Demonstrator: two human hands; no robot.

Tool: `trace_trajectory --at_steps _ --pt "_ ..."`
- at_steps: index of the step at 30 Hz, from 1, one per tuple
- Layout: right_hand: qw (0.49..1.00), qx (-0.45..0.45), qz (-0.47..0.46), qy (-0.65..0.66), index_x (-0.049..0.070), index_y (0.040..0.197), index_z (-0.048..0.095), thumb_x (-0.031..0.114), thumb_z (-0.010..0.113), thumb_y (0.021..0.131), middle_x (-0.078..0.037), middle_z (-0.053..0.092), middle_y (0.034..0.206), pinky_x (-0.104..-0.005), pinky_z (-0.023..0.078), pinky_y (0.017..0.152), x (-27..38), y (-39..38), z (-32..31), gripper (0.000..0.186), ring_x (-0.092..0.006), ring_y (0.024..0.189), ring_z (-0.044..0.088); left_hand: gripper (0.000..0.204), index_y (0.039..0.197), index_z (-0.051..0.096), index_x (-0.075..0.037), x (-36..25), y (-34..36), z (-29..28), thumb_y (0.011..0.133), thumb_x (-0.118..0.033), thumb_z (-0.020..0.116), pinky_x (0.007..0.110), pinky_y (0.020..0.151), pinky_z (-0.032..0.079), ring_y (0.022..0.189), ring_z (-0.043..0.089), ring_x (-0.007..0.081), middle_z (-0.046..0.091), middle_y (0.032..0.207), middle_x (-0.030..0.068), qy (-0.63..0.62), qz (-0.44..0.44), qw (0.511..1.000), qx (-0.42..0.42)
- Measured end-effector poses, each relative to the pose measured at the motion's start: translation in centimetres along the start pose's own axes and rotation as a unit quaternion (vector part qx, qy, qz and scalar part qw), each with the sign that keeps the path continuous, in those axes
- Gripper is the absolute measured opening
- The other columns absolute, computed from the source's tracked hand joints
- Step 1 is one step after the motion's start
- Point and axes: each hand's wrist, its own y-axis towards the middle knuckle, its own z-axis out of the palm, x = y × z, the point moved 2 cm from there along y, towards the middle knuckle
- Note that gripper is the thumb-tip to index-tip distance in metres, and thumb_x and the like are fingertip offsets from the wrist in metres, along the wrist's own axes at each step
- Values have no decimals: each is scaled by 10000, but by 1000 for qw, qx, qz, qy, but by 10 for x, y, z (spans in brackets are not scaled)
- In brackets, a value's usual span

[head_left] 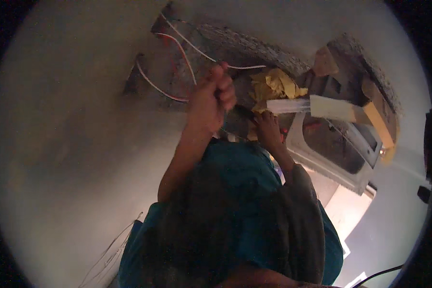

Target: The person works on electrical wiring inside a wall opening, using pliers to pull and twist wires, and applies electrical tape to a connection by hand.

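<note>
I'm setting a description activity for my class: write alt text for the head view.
A person's left hand appears to pinch a white wire, while the right hand is just below crumpled yellow material. A pale frame shows at right.

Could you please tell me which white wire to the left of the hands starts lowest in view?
The curved, thin white wire emerging from the lower dark recess; the other two start higher.

left grip (210, 98): palm hidden (curled fingers) | right grip (269, 127): contact unclear | cable (379, 273): cropped
</note>
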Motion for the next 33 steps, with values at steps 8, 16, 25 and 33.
trace_trajectory --at_steps 8,16,25,33 --pt "1000 5 -27 -9 101 1373 470 196 624 868 -234 489 1315 -536 437 967 -8 -4 2 537 -426 1188 489 268 1175 519 -109 33 -44 1 1003 -304 585 287 452 379 561 481 110 494 738 -19 32 -36 999 -17" --pt "994 28 -104 19 86 1327 554 201 620 902 -213 630 1167 -491 524 838 3 -2 -50 445 -400 1039 622 243 1223 522 -82 39 -70 9 1040 -241 511 299 446 411 564 489 135 490 726 -3 126 -51 990 -37" --pt "967 -7 68 244 66 1159 690 196 668 916 -214 695 1031 -435 541 781 -10 -21 -74 277 -368 952 675 169 1079 580 -33 42 -88 -1 1012 -186 554 298 503 441 586 526 143 543 738 36 87 -52 992 -76" --pt "950 43 -32 306 61 1108 697 185 669 905 -169 705 1078 -407 541 796 11 -39 -28 240 -343 967 691 159 960 552 -62 52 -82 -13 1026 -205 530 290 535 430 604 536 152 549 752 40 203 68 977 -26"
